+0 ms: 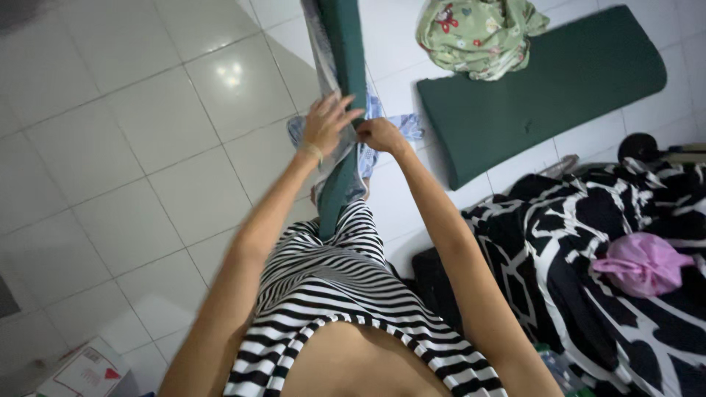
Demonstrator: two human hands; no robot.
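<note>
Fingers of both hands, left (pixel 327 121) and right (pixel 379 134), clamp the upright green cushion (pixel 343 51)

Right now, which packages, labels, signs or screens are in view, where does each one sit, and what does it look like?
Cardboard box: bottom left corner on the white tiled floor, boxy, white top with a small red mark; partly cut off by the frame.
Plastic bottle: bottom edge beside the black-and-white patterned bedding, clear, only partly visible.
No signs or screens in view.
</note>
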